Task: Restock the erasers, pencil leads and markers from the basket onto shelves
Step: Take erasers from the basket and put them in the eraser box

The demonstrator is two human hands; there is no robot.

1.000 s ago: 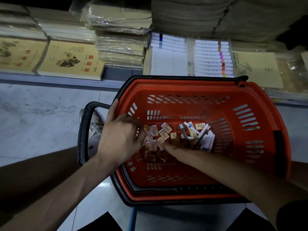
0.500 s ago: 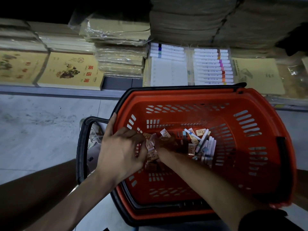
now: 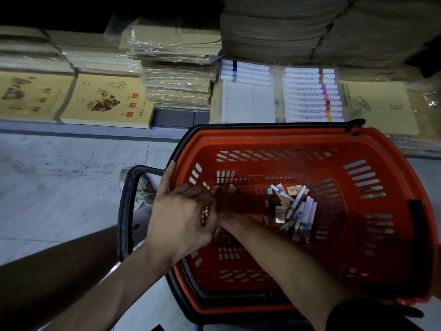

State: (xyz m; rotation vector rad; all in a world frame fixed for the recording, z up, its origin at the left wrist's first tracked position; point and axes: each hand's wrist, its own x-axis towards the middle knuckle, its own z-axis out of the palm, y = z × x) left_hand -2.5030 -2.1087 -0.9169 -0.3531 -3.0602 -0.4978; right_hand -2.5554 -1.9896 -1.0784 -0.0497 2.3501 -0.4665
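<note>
An orange basket [image 3: 274, 137] stands on the floor in front of a low shelf. My left hand [image 3: 181, 216] hovers over its left rim, fingers curled round a bunch of small erasers [image 3: 216, 188]. My right hand [image 3: 230, 203], blurred by motion, reaches in against the left palm and pinches more erasers. Loose tan erasers [image 3: 280, 215] and white markers [image 3: 305, 216] lie on the basket floor to the right of my hands. I cannot pick out any pencil leads.
Two clear marker sets [image 3: 312, 94] lie on the shelf just behind the basket, between stacks of yellow notebooks [image 3: 107, 101] and wrapped paper. The basket's black handle [image 3: 124, 211] hangs out to the left over my shoe [image 3: 140, 194]. Grey tiled floor [image 3: 59, 187] spreads left.
My right hand has swept left from the pile of erasers to my left palm. The heap in the basket's middle has thinned. The view has tilted down a little.
</note>
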